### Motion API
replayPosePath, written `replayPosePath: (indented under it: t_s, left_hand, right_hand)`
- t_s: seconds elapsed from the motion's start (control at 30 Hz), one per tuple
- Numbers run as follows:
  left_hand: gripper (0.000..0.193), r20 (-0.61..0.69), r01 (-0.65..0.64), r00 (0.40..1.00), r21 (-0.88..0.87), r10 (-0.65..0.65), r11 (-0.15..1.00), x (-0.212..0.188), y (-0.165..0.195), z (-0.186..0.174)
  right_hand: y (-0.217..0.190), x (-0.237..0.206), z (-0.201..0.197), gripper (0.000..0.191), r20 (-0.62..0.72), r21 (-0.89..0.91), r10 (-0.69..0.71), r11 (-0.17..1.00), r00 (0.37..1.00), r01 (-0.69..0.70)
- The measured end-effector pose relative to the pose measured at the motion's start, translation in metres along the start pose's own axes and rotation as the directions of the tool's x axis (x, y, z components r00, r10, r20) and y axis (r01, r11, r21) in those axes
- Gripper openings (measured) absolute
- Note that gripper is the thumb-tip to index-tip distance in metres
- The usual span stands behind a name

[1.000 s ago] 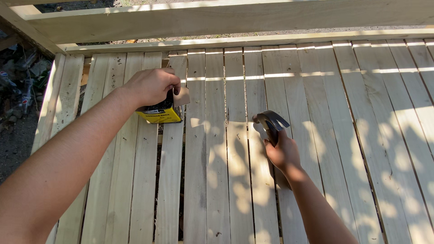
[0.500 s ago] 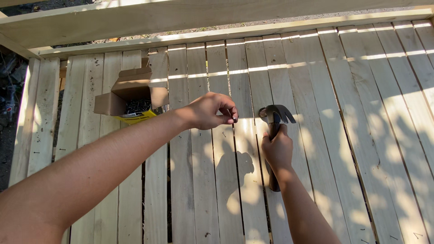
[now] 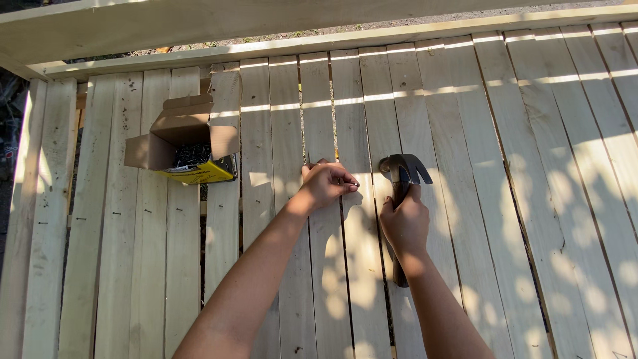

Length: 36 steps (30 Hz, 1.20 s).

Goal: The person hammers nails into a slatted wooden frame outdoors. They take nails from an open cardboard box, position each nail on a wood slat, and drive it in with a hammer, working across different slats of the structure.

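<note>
Hammer (image 3: 403, 174) in right hand (image 3: 404, 225), head just above.

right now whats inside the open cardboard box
The open cardboard box holds a dark heap of nails, visible through its top. How deep the heap goes is hidden by the box walls and flaps.

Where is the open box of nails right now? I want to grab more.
In the head view, the open cardboard box sits on the wooden slats at upper left, beyond and left of the left hand, which is apart from it.

Head camera looks steeply down, near wooden planks (image 3: 465, 199).
</note>
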<state>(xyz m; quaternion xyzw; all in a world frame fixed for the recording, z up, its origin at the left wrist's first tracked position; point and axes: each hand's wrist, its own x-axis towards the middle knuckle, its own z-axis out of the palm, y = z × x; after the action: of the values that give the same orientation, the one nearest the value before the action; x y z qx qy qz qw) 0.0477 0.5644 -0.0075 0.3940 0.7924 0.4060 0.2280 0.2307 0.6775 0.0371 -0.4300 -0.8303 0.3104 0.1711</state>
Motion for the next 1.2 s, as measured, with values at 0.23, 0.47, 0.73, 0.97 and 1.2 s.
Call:
replayPosePath:
  t_s: [0.23,0.47,0.73,0.97,1.2]
  left_hand:
    - [0.011,-0.046,-0.048,0.998,0.039,0.050,0.998,0.000,-0.001,0.010]
    - [0.014,-0.036,-0.055,0.998,0.062,0.057,0.997,0.002,-0.001,0.010]
    - [0.017,0.100,0.004,0.995,0.065,-0.010,0.998,0.011,-0.002,0.006]
    - [0.019,0.257,-0.140,0.954,-0.061,0.151,0.988,0.026,-0.010,-0.007]
    - [0.018,0.361,-0.085,0.930,0.021,0.072,0.996,0.039,-0.007,-0.016]
  right_hand:
    - [0.003,-0.001,-0.003,0.034,-0.013,0.023,0.002,1.000,1.000,-0.002]
    - [0.003,-0.002,-0.003,0.033,-0.017,0.038,-0.041,0.998,0.999,0.041]
    - [0.004,-0.002,-0.002,0.031,-0.021,0.031,-0.081,0.996,0.997,0.081]
    - [0.004,-0.003,0.000,0.031,-0.049,0.016,-0.111,0.994,0.993,0.111]
    - [0.003,-0.002,-0.002,0.032,-0.012,0.021,-0.047,0.999,0.999,0.047]
